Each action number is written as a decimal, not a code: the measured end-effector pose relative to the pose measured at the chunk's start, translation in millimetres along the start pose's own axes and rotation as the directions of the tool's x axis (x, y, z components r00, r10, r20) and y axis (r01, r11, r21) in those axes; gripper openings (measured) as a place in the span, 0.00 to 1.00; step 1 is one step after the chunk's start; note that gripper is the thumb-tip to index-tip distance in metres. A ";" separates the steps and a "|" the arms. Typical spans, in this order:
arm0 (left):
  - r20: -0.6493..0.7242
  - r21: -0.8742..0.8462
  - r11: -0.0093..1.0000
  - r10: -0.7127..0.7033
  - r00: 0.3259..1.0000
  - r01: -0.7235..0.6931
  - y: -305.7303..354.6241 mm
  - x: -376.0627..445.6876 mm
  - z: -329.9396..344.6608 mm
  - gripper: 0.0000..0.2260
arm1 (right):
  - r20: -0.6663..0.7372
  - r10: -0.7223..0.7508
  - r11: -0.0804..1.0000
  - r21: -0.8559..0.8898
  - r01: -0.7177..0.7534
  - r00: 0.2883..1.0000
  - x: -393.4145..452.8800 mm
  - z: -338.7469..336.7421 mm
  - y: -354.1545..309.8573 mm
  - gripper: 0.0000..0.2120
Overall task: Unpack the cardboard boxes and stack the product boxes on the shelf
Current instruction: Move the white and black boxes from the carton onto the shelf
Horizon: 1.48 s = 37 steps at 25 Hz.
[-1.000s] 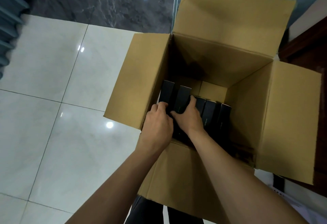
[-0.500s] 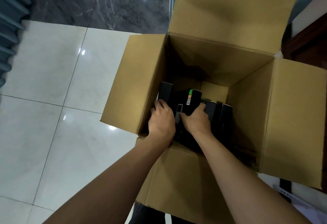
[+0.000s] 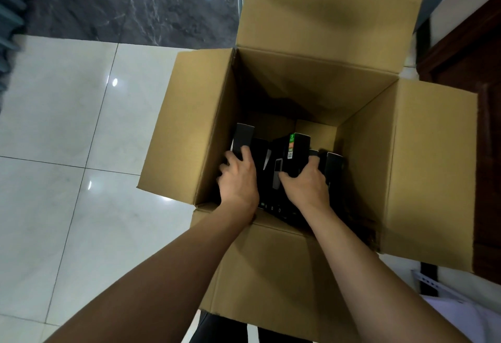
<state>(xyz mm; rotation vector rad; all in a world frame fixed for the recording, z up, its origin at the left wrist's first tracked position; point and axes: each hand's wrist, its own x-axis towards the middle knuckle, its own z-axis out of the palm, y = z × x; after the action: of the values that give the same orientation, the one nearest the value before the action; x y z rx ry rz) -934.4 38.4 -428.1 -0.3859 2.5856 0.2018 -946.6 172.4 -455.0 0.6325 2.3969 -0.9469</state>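
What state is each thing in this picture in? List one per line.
cardboard box: open, all four flaps folded out, partly unpacked.
black product boxes: standing on end inside, one raised.
left hand: gripping product boxes.
right hand: gripping the raised product box.

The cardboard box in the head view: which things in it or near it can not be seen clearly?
- Bottom of the cardboard box: in shadow, covered by the black product boxes.
- Box count: left hand and right hand cover some.
- Green label: text too small.
- Shelf: outside the view.
- White object: cut by the right edge.
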 end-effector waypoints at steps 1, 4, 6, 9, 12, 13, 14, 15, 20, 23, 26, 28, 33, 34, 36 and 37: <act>-0.016 -0.006 1.000 0.006 1.000 -0.006 -2.0 2.4 -0.7 0.36 | -0.006 -0.006 1.000 0.006 0.006 1.000 -1.1 -0.9 0.7 0.33; -0.026 -0.029 0.999 0.021 0.999 -0.022 -7.3 7.7 -2.0 0.37 | -0.018 -0.023 0.999 0.031 0.023 1.000 -5.4 -4.4 1.2 0.33; -0.022 -0.047 0.998 0.046 0.999 -0.047 -8.6 7.6 -2.1 0.39 | -0.029 -0.037 0.998 0.042 0.039 0.999 -8.3 -7.8 2.1 0.33; -0.058 -0.109 0.991 0.071 0.996 -0.077 -9.4 4.9 -7.6 0.41 | -0.054 -0.054 0.998 0.040 0.056 0.997 -12.7 -18.0 0.7 0.32; -0.105 -0.205 0.975 0.071 0.992 -0.091 -10.8 -3.5 -19.9 0.40 | -0.069 -0.069 0.997 0.039 0.072 0.995 -18.0 -31.9 -3.2 0.32; -0.122 -0.238 0.966 0.071 0.990 -0.098 -11.3 -7.4 -24.1 0.39 | -0.073 -0.073 0.996 0.041 0.076 0.995 -20.3 -36.4 -5.0 0.31; -0.139 -0.270 0.957 0.069 0.988 -0.105 -11.5 -11.8 -28.9 0.39 | -0.081 -0.080 0.996 0.044 0.084 0.994 -23.2 -41.6 -7.3 0.31; -0.154 -0.295 0.949 0.066 0.986 -0.110 -11.5 -16.2 -33.1 0.39 | -0.085 -0.089 0.995 0.046 0.093 0.992 -26.3 -46.4 -9.3 0.31; -0.212 -0.343 0.926 0.084 0.974 -0.155 -9.1 -40.1 -55.9 0.38 | -0.131 -0.117 0.988 0.087 0.129 0.985 -52.3 -77.5 -21.9 0.29; -0.259 -0.391 0.898 0.102 0.960 -0.201 -7.8 -55.7 -75.0 0.37 | -0.175 -0.124 0.984 0.106 0.144 0.977 -69.6 -98.1 -27.1 0.26; -0.314 -0.446 0.864 0.093 0.945 -0.233 -6.5 -72.7 -100.2 0.35 | -0.219 -0.126 0.976 0.146 0.160 0.968 -88.0 -118.2 -33.0 0.27; -0.366 -0.451 0.851 0.098 0.925 -0.269 -5.1 -86.5 -115.5 0.33 | -0.248 -0.114 0.973 0.167 0.159 0.962 -101.1 -130.9 -38.6 0.27; -0.380 -0.532 0.779 0.130 0.916 -0.332 -3.5 -111.6 -152.9 0.31 | -0.314 -0.105 0.960 0.215 0.179 0.944 -135.8 -158.0 -57.2 0.26; -0.385 -0.537 0.766 0.151 0.911 -0.354 -3.6 -115.3 -159.9 0.31 | -0.333 -0.103 0.956 0.226 0.186 0.937 -142.6 -162.8 -61.7 0.25; -0.390 -0.534 0.750 0.190 0.901 -0.390 -3.3 -123.5 -172.3 0.31 | -0.371 -0.089 0.954 0.236 0.186 0.925 -155.6 -169.3 -69.3 0.24; -0.386 -0.536 0.740 0.213 0.898 -0.406 -2.7 -127.5 -178.9 0.30 | -0.386 -0.074 0.954 0.241 0.178 0.920 -162.8 -171.7 -72.4 0.24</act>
<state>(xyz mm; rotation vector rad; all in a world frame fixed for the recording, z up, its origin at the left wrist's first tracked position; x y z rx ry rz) -911.9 27.1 -209.9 -0.1958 2.8174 1.2108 -906.9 209.8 -213.6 0.8285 2.6898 -1.3324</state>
